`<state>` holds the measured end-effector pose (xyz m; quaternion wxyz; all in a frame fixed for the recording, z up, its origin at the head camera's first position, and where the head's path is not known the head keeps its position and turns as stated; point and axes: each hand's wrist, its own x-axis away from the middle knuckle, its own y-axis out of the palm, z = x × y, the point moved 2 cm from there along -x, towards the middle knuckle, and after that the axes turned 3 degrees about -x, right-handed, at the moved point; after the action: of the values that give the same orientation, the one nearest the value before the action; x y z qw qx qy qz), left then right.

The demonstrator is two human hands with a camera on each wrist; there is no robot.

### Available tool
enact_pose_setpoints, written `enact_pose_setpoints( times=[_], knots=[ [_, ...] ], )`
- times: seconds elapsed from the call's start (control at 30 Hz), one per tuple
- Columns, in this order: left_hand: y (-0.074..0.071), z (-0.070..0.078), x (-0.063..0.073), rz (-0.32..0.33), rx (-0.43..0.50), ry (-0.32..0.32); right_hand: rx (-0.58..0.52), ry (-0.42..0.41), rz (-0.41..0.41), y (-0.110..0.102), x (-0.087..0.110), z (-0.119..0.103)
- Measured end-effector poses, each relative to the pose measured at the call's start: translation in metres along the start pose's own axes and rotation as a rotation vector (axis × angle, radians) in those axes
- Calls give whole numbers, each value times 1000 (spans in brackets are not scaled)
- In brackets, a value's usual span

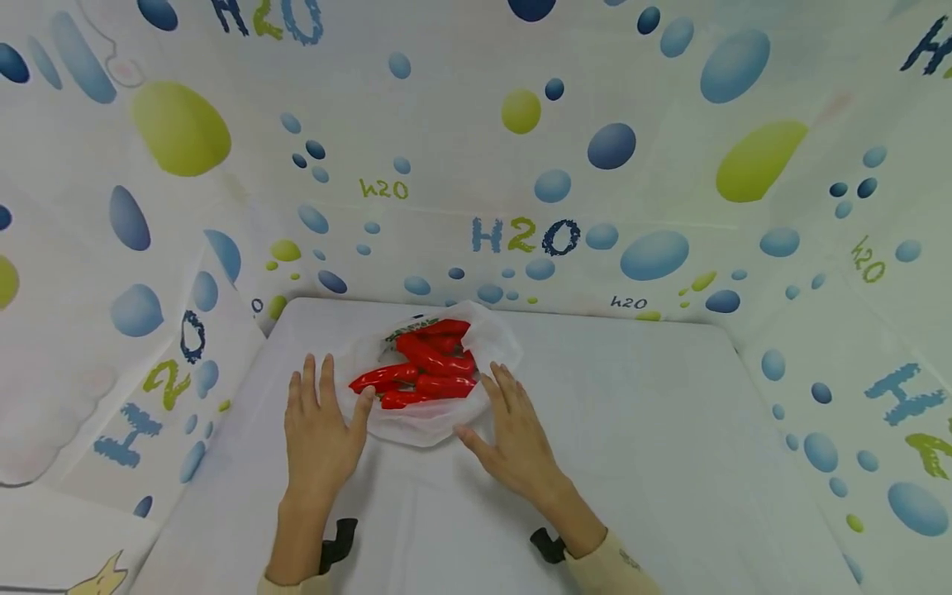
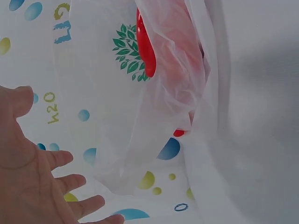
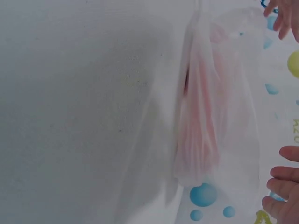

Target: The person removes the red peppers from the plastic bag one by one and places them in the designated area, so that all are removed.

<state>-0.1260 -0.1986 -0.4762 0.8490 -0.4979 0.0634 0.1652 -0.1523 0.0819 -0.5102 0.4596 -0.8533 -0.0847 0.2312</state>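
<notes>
While the white translucent plastic bag (image 1: 416,434) rests on the tabletop (image 1: 669,430), near the far edge and left of centre, its opening exposes several glossy red peppers (image 1: 444,387). The peppers lie stacked inside, roughly crosswise. In the left wrist view, a green leaf print (image 2: 126,53) marks the bag, and red shows through the plastic. The left hand (image 1: 321,438) is released, fingers extended, at the left side of the bag. The right hand (image 1: 516,438) is likewise released, fingers extended, at the right side. Neither hand grasps the bag or its contents.
</notes>
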Motion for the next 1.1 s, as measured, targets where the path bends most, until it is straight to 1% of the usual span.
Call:
enact_pose_setpoints(
  times=[0.2, 0.33, 0.6, 0.67, 0.8, 0.9, 1.1],
  knots=[
    [-1, -2, -4, -2, 21, -68, -41, -42, 29, 2, -9, -6],
    [1, -3, -5, -8, 48, -108, -58, -44, 45, 4, -12, -8],
    [0, -8, -12, 41, 36, -154, -63, -28, 40, 11, -25, -9],
    [0, -9, -12, 31, 43, -173, -69, -24, 42, 11, -27, -9],
    [3, -9, -14, -21, 70, -214, -103, -25, 41, 11, -33, -12],
    [7, -8, -15, -54, 86, -231, -126, -23, 26, 12, -37, -14],
    [11, -7, -19, -57, 88, -251, -124, -6, -5, 16, -46, -20]
  ],
)
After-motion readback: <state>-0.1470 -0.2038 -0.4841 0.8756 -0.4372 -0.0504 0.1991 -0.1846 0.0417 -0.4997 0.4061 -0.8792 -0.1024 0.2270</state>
